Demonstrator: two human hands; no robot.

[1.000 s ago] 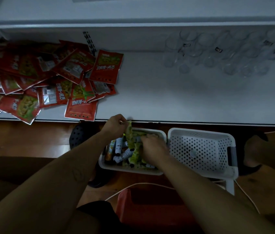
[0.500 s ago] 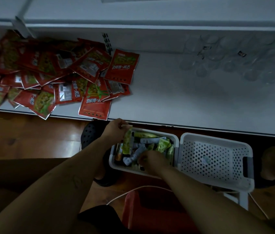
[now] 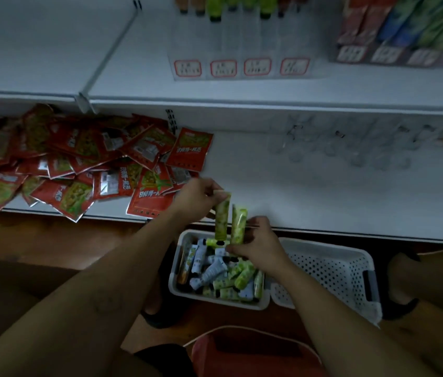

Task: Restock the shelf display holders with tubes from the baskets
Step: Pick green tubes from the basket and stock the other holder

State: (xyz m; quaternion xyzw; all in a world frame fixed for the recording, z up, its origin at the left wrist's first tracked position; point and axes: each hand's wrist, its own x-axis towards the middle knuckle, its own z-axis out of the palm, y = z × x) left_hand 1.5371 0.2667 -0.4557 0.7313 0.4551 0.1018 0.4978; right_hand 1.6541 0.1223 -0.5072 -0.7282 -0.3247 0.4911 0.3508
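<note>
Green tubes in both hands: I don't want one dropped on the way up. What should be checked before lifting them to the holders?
1. Left hand grips left tube by its top end: ok.
2. Right hand holds right tube near its lower end: ok.
3. Both tubes free of the basket: cannot tell, lower ends overlap it.
4. Display holders in view, front space free: ok.
5. Red packets lie left of the path: ok.
6. Holder labels readable: not ok, blurred.
</note>
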